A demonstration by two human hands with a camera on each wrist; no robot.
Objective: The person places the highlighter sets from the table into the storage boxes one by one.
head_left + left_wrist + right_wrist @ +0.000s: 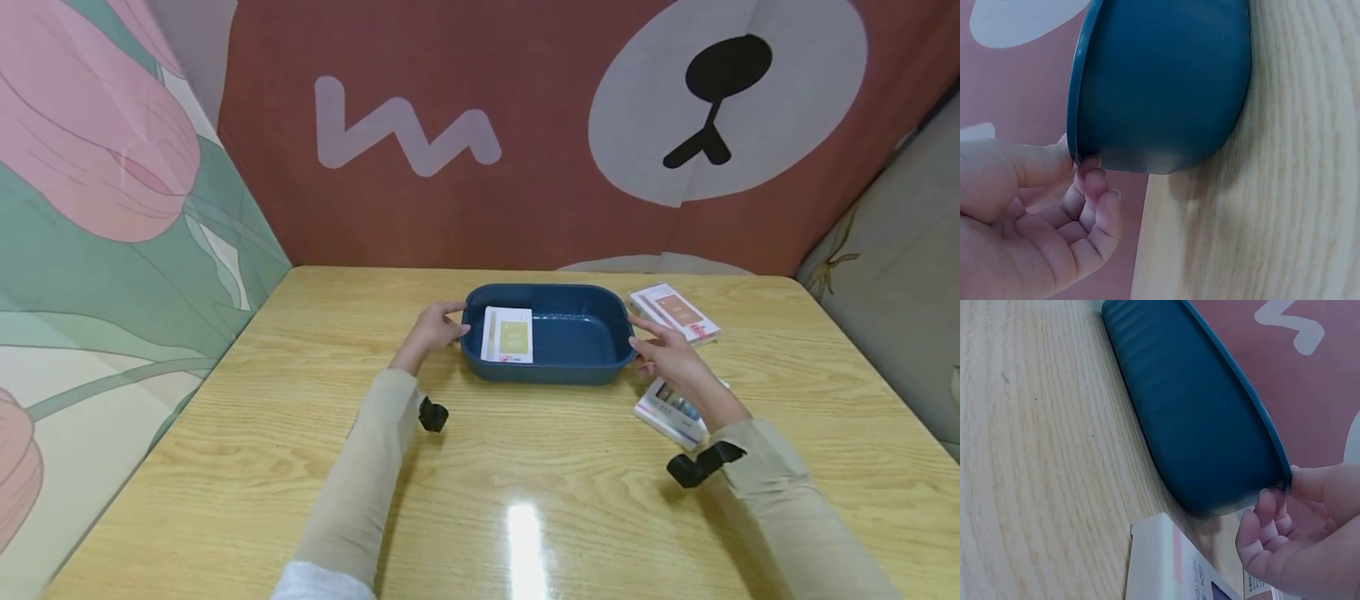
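Observation:
A dark blue oblong basin (577,373) stands on the wooden table. Inside it, at the left end, lies a white box with a yellow-green panel (514,336). My left hand (432,332) pinches the basin's left rim; in the left wrist view the thumb (1044,164) is on the rim and curled fingers (1107,212) are under it. The right hand (669,358) pinches the right rim in the same way, its thumb (1313,481) on the edge. Under the right hand lies a white box with a dark window (671,414), partly hidden by the wrist.
Behind the right hand lies another white box with an orange panel (675,312). The wooden table (300,400) reaches back to a reddish-brown cloth (525,217) with a bear's muzzle. A flowered cloth (150,300) hangs along the left side.

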